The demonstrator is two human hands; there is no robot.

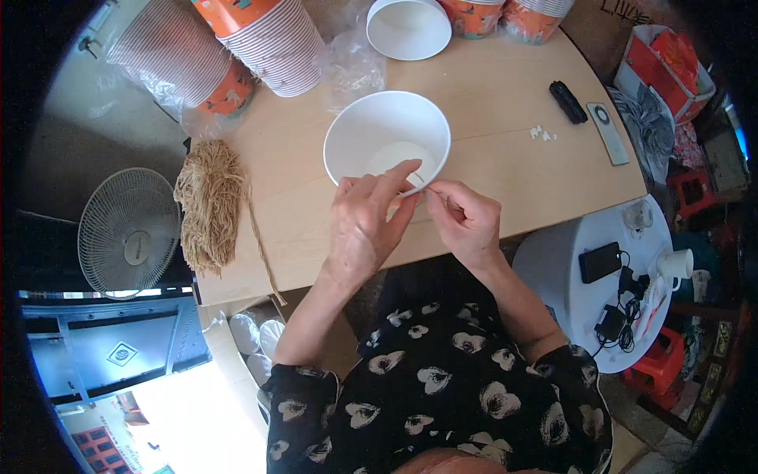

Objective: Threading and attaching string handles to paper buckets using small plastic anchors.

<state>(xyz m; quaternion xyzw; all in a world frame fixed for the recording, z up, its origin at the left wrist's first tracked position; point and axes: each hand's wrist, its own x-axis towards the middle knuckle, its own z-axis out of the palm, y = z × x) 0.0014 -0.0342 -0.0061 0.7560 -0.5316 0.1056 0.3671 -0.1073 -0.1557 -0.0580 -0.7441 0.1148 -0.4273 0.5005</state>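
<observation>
A white round tub (pixel 347 146) stands on the wooden table in front of me, tipped slightly so its inside shows. My left hand (pixel 367 209) is at its near rim, the index finger reaching over into the tub and the thumb outside, gripping the wall between them. Beside it my right hand (pixel 467 217) has thumb and fingers pinched together at the rim's near right. Whatever is in that pinch is too small to name; a thin pale line shows at the rim between the two hands.
A bundle of tan twine (pixel 209 209) lies at the table's left, one strand trailing down. Stacked orange tubs (pixel 272 51) and another white tub (pixel 408 31) stand at the back. White scraps (pixel 542 134), a black object (pixel 568 103) and a remote control (pixel 607 134) lie right.
</observation>
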